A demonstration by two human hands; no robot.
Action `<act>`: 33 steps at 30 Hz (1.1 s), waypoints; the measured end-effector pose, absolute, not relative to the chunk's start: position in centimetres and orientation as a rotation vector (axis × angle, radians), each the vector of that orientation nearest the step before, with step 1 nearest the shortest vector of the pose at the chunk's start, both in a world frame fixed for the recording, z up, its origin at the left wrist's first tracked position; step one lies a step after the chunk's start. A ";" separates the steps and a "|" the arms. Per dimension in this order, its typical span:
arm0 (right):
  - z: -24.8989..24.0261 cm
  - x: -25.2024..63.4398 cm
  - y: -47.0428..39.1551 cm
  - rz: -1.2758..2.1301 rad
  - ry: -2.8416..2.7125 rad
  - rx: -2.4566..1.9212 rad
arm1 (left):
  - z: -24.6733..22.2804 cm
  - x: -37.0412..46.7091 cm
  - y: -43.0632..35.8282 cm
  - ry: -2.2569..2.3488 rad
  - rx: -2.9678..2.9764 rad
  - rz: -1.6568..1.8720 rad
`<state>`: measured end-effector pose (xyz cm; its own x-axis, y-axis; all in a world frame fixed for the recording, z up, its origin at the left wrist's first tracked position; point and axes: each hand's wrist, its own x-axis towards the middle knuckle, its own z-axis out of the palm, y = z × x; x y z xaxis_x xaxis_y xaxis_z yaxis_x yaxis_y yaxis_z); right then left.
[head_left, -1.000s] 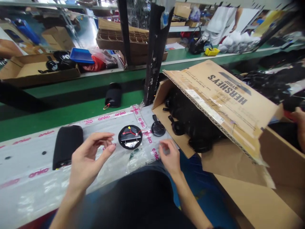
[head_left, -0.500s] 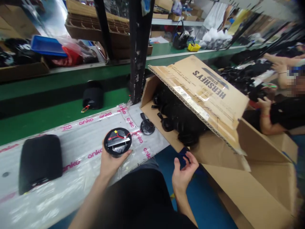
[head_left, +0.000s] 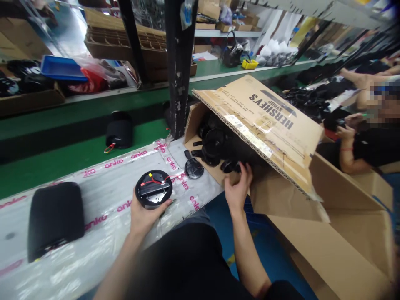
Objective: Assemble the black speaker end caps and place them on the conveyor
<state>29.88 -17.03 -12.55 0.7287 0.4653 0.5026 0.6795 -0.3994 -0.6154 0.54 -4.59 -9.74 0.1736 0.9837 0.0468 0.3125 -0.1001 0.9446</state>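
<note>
Plastic sheeting point(head_left: 71, 266), all shiny and creased, covered the worktop point(head_left: 211, 187), and at its right end sat a big cardboard box point(head_left: 268, 114) with a heap of black parts point(head_left: 214, 146) inside. Looked like the fetching step to me, and I figured the next move called for a neat pinch on one part without dragging others along. Off on the left sat a black fabric cylinder point(head_left: 56, 221), well apart from the box. Left hand point(head_left: 143, 216) was wrapped round a black housing point(head_left: 153, 201), open end up, over the near side of the worktop. Right hand point(head_left: 237, 189) had its fingers half curled at a small round part point(head_left: 229, 166) in the box mouth; couldn't tell if it was gripped. One loose cap point(head_left: 194, 168) lay just beside the box, and thin red wires point(head_left: 153, 178) showed in the housing.
</note>
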 end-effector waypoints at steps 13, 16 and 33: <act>-13.5 29.6 -19.9 -0.257 -0.566 -1.994 | -9.4 -3.8 -2.0 1.373 1.667 0.904; -13.1 29.1 -20.1 -0.268 -0.495 -1.993 | -9.5 -4.1 -1.8 1.359 1.661 0.897; -13.3 26.5 -21.8 0.032 -0.193 -1.558 | -8.8 -4.5 -1.3 1.318 1.681 0.858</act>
<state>26.51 -21.77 -13.30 0.9844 0.1423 0.1031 0.1019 0.0154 -0.9947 -4.51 -1.31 -8.76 0.2215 0.9748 0.0278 0.4203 -0.1212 0.8992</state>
